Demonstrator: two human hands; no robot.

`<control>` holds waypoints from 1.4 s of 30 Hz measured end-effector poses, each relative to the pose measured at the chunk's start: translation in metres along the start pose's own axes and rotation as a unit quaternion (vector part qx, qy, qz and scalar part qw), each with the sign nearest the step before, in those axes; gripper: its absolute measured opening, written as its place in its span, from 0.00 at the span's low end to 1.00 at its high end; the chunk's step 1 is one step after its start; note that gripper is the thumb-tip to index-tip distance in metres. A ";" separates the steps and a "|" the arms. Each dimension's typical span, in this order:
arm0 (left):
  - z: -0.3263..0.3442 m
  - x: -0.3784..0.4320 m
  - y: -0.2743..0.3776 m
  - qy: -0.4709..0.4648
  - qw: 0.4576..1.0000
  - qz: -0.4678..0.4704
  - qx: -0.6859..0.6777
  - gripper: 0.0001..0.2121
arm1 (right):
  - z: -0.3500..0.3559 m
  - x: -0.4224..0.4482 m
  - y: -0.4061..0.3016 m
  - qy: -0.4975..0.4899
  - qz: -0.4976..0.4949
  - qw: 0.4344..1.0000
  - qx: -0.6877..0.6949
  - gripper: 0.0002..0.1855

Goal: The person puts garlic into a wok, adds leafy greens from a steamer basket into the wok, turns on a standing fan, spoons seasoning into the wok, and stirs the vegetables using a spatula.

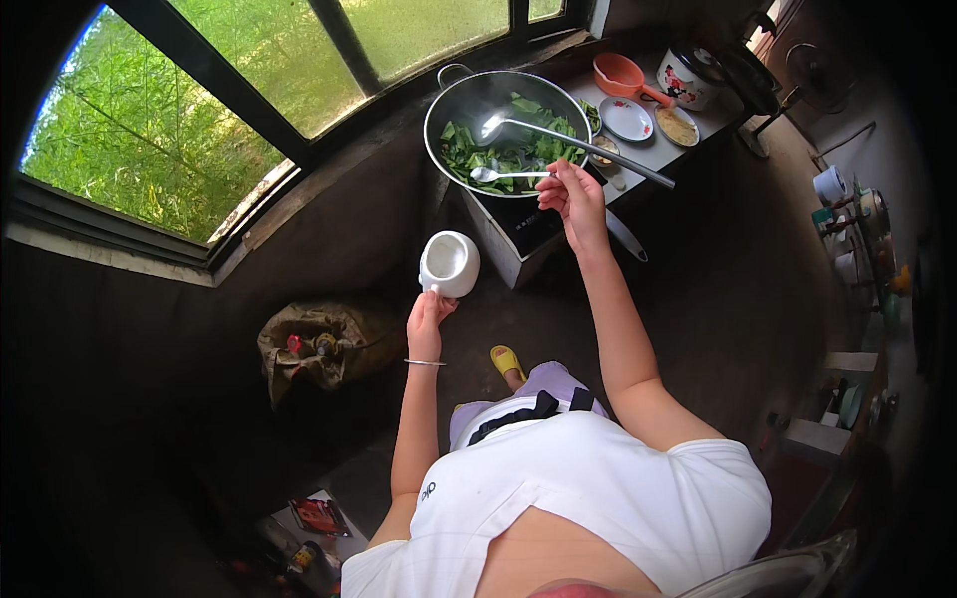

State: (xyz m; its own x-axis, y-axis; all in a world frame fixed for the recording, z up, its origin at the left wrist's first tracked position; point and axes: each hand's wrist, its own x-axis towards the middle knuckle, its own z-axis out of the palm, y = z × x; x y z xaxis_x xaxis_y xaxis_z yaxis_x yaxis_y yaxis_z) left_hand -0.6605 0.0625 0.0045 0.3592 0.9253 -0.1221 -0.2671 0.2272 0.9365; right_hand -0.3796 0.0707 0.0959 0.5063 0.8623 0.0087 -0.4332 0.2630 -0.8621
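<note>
My left hand (429, 312) grips the handle of a white ceramic mug-shaped jar (467, 267), held in front of the counter. Its mouth faces up; whether the pale inside is contents or bare wall I cannot tell. In my right hand (574, 196) is a small metal spoon (516, 175), its bowl over the near side of a wide wok (429, 142). Chopped leafy greens (549, 119) lie in the wok, with faint steam above. A metal ladle (598, 148) rests in it, its long handle crossing the right rim. Beneath the wok is a black cooktop (516, 217).
Right of the wok stand an orange plastic dipper (619, 71), a white plate (626, 119), a dish of tan food (677, 127) and a floral enamel pot (684, 82). A grey handle (626, 235) juts out below the wok. A wrapped gas cylinder (321, 344) stands lower left.
</note>
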 end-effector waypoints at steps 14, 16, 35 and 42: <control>-0.059 -0.087 0.001 0.135 0.990 0.024 -0.006 0.17 | 0.026 0.120 0.060 -0.030 -0.054 0.978 -0.200 0.17; -0.074 -0.107 0.001 0.161 0.986 0.030 -0.017 0.16 | 0.051 0.102 0.056 -0.049 -0.051 0.982 -0.177 0.17; -0.286 -0.527 -0.086 0.578 0.799 0.115 -0.116 0.13 | 0.316 -0.530 0.307 -0.724 0.234 0.556 -0.334 0.30; -0.426 -0.634 -0.186 0.691 0.669 0.186 -0.199 0.14 | 0.217 -0.570 0.331 -0.689 0.338 0.494 -0.409 0.21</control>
State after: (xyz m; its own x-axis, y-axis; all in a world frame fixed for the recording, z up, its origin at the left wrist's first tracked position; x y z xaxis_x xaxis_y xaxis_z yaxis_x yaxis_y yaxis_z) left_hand -1.2199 -0.4370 -0.2322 -0.8957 0.2745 -0.3498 -0.4237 -0.2884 0.8587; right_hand -0.9735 -0.2393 -0.0845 -0.7798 0.2577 -0.5705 0.5759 -0.0621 -0.8152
